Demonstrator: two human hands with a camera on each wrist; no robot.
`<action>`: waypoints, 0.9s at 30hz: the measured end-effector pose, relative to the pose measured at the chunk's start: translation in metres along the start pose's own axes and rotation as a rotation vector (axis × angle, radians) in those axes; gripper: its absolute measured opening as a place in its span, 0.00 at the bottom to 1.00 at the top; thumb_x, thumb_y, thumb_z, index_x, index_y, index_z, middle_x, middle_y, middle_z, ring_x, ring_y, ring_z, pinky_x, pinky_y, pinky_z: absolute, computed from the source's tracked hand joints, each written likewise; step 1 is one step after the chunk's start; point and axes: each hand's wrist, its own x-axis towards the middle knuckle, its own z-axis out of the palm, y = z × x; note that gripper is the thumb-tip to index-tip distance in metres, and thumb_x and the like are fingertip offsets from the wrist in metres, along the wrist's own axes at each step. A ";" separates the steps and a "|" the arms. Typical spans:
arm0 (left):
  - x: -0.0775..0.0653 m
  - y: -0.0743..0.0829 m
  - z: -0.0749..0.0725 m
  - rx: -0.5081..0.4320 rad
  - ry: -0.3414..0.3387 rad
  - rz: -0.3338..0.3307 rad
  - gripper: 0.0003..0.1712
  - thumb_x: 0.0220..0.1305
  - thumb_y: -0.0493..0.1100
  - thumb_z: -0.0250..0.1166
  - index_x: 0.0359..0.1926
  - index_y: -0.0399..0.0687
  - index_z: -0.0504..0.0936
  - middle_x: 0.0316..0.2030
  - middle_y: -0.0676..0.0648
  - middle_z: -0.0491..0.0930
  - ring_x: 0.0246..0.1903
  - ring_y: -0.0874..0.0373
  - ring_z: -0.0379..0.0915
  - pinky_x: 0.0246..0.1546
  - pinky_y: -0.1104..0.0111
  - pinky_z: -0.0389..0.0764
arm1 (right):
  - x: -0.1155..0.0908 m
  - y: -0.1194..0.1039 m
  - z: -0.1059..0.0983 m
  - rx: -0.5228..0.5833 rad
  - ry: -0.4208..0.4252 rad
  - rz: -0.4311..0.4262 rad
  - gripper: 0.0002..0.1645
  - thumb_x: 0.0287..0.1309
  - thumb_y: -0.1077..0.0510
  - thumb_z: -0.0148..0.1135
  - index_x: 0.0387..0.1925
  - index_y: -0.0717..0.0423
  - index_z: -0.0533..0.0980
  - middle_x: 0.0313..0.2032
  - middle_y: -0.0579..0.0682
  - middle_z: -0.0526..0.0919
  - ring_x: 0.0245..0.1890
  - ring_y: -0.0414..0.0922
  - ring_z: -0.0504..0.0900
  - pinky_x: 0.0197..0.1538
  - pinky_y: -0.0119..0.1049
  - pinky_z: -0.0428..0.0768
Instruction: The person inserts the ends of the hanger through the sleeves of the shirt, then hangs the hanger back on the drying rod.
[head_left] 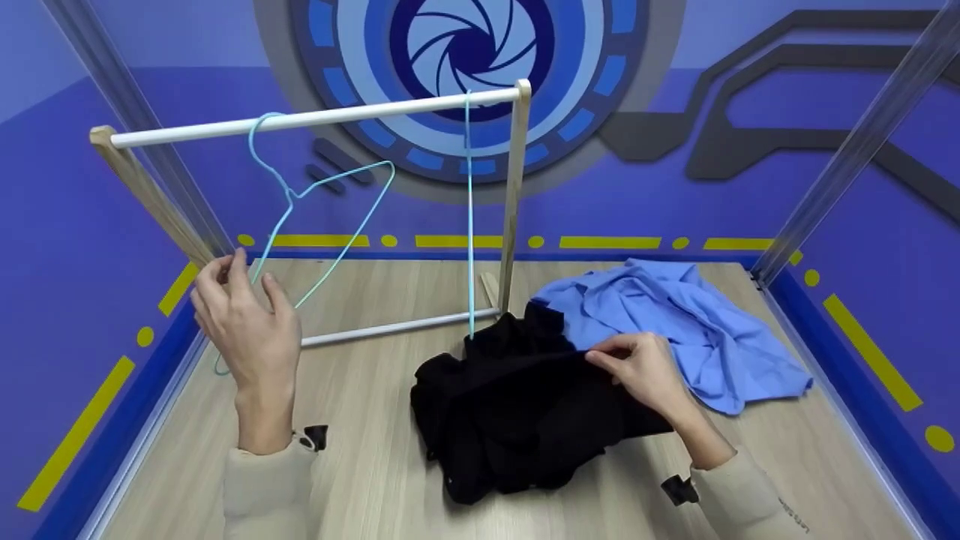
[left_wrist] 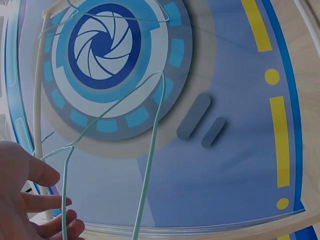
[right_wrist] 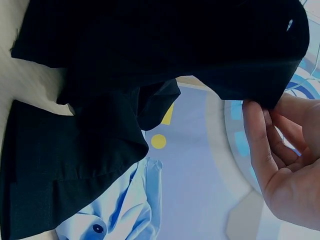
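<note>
My left hand (head_left: 251, 322) is raised at a light-blue wire hanger (head_left: 291, 196), which hooks over the rack's top bar. Its thumb and fingers stand apart; in the left wrist view the fingers (left_wrist: 47, 202) overlap one wire of that hanger. With thumb and fingertips, my right hand (head_left: 646, 371) pinches the edge of a black garment (head_left: 525, 427). The garment is bunched, its near part lifted, and the right wrist view shows folds of it (right_wrist: 75, 170) hanging down. A second light-blue hanger (head_left: 470, 217), seen edge-on, runs down behind the black cloth, its lower end hidden.
A small rack with a white top bar (head_left: 337, 114) and wooden posts (head_left: 514, 195) stands at the back left. A crumpled blue garment (head_left: 697, 315) with a button (right_wrist: 98, 228) lies at the right of the wooden table (head_left: 367, 435). Blue panels (head_left: 637, 202) enclose the table.
</note>
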 end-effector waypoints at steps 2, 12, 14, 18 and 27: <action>0.001 -0.002 0.000 -0.012 -0.020 -0.005 0.22 0.76 0.37 0.58 0.65 0.27 0.75 0.58 0.30 0.69 0.58 0.36 0.64 0.59 0.47 0.66 | -0.001 0.001 0.000 -0.006 -0.006 0.002 0.04 0.58 0.58 0.77 0.30 0.55 0.90 0.26 0.40 0.88 0.14 0.37 0.79 0.21 0.32 0.79; 0.003 -0.005 0.001 -0.060 -0.056 0.043 0.16 0.78 0.33 0.55 0.56 0.23 0.80 0.46 0.28 0.72 0.47 0.35 0.70 0.47 0.48 0.72 | -0.003 0.004 -0.001 -0.013 -0.006 -0.018 0.03 0.58 0.58 0.77 0.30 0.53 0.90 0.24 0.37 0.86 0.15 0.37 0.79 0.23 0.31 0.78; 0.003 -0.006 0.001 -0.064 -0.060 0.047 0.16 0.78 0.33 0.55 0.54 0.22 0.81 0.44 0.28 0.73 0.45 0.35 0.70 0.44 0.49 0.71 | -0.003 0.005 -0.001 -0.014 -0.006 -0.018 0.03 0.58 0.58 0.77 0.30 0.53 0.90 0.24 0.37 0.86 0.15 0.37 0.79 0.23 0.32 0.78; 0.003 -0.006 0.000 -0.079 -0.058 0.037 0.15 0.77 0.33 0.56 0.53 0.22 0.81 0.41 0.29 0.74 0.42 0.37 0.72 0.42 0.52 0.72 | -0.003 0.005 0.000 -0.010 -0.011 -0.010 0.03 0.58 0.58 0.77 0.31 0.54 0.90 0.25 0.38 0.86 0.16 0.37 0.79 0.23 0.32 0.79; 0.003 -0.009 -0.002 -0.133 -0.017 0.047 0.13 0.75 0.31 0.58 0.53 0.23 0.82 0.40 0.30 0.74 0.36 0.40 0.73 0.36 0.63 0.69 | -0.003 0.003 0.000 -0.001 -0.012 -0.013 0.04 0.59 0.58 0.76 0.31 0.54 0.89 0.23 0.37 0.85 0.16 0.38 0.79 0.24 0.31 0.78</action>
